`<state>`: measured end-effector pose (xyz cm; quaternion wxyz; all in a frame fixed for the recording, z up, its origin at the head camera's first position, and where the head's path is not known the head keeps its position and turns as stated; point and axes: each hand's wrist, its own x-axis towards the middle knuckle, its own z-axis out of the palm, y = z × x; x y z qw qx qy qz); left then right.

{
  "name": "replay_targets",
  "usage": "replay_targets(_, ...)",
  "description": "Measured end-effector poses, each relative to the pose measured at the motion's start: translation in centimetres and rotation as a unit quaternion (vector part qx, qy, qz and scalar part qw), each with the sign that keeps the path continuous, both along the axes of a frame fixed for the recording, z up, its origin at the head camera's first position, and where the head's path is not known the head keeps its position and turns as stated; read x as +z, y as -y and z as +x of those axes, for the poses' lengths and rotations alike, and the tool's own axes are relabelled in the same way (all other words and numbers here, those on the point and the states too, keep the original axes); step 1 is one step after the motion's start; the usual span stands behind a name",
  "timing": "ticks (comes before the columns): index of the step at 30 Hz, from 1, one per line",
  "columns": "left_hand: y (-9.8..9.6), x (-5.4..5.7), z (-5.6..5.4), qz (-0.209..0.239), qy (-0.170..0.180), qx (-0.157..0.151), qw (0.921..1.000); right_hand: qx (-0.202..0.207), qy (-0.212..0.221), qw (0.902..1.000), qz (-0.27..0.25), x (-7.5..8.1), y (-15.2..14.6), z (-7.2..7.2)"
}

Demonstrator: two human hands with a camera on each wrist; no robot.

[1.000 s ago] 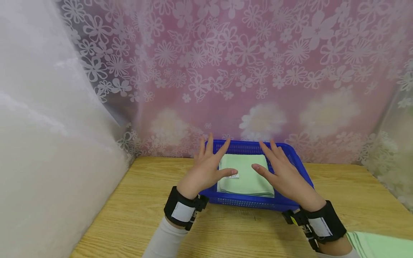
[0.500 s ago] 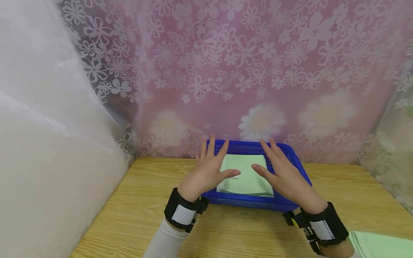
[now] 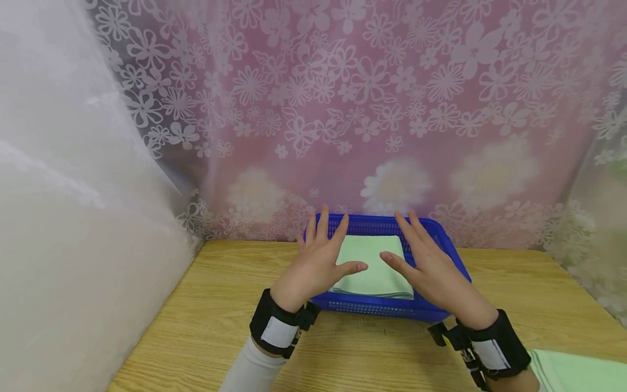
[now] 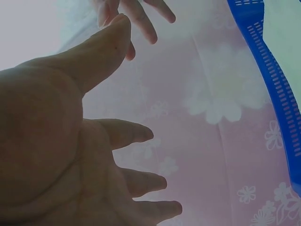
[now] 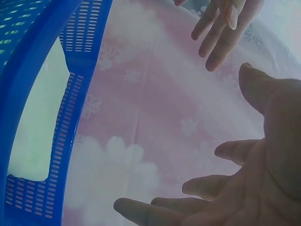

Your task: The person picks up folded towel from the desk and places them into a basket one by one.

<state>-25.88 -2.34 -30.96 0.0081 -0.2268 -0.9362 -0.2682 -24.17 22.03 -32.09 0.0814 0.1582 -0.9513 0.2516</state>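
Note:
Both hands hover over a blue plastic basket [image 3: 377, 307], fingers spread and nothing held. A folded light green cloth [image 3: 374, 264] lies inside it. My left hand [image 3: 313, 267] covers the basket's left side and part of the cloth in the head view. Over the right side is my right hand [image 3: 433, 267], its thumb pointing inward across the cloth. In the left wrist view the left palm [image 4: 42, 141] shows bare. The right wrist view likewise shows a bare right palm [image 5: 254, 188], with the basket's slotted wall [image 5: 70, 108] off to the left.
A second light green cloth [image 3: 578, 370] lies folded at the wooden table's [image 3: 206, 326] front right corner. Behind the basket hangs a pink floral curtain [image 3: 303, 109]. A whitish sheet [image 3: 88, 218] closes off the left side.
My left hand has shifted slightly right and down, and its thumb now hides the white tag on the cloth. The right hand has hardly moved.

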Motion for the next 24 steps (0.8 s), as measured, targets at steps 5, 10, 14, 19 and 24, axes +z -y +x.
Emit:
replay_targets(5, -0.2, 0.2, 0.4, -0.004, 0.007, -0.005, 1.0000, -0.001, 0.000, 1.0000, 0.004, 0.1, 0.0, 0.4)
replay_targets(10, -0.6, 0.2, 0.8, -0.013, 0.014, -0.012, 0.9997, -0.008, 0.004, 0.9999, 0.010, 0.0, -0.3, 0.9)
replay_targets(14, -0.8, 0.2, 1.1, -0.015, 0.024, -0.020, 0.9994, -0.012, 0.000, 0.9998, 0.014, 0.0, -0.6, 1.3)
replay_targets(19, -1.0, 0.4, 1.5, -0.007, 0.041, -0.032, 0.9986, -0.013, -0.008, 0.9998, 0.012, 0.1, -1.0, 1.9)
replay_targets(24, -1.1, 0.4, 1.8, -0.003, 0.047, -0.039, 0.9981, -0.014, -0.001, 0.9998, 0.015, -0.1, -1.6, 2.3)
